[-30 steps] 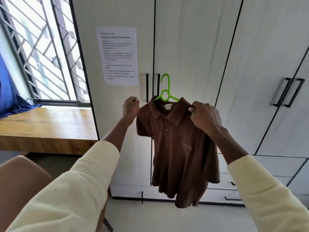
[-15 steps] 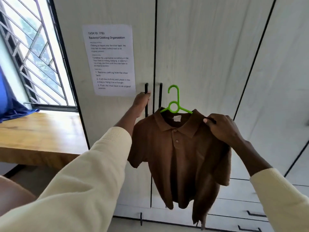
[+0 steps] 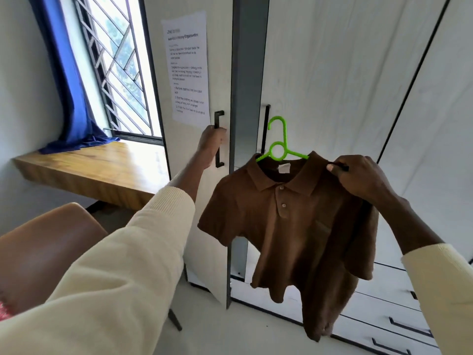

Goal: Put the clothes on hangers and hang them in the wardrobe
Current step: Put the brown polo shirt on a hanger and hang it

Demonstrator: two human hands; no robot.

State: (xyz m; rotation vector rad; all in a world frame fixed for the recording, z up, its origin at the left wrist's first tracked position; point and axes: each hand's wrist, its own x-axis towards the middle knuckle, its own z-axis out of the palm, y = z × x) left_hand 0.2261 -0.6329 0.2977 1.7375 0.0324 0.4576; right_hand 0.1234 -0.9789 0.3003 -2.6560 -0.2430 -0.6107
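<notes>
Now the left-hand wardrobe door (image 3: 199, 175) stands ajar, where half a second ago it was shut; a dark gap shows at 12 o'clock. Left hand (image 3: 211, 144) grips the door handle (image 3: 219, 139). Right hand (image 3: 358, 179) pinches the brown polo shirt (image 3: 289, 226) at its shoulder, holding it on the green hanger (image 3: 279, 147) just before the opening. Judged next: widen the door, then hook the hanger inside.
</notes>
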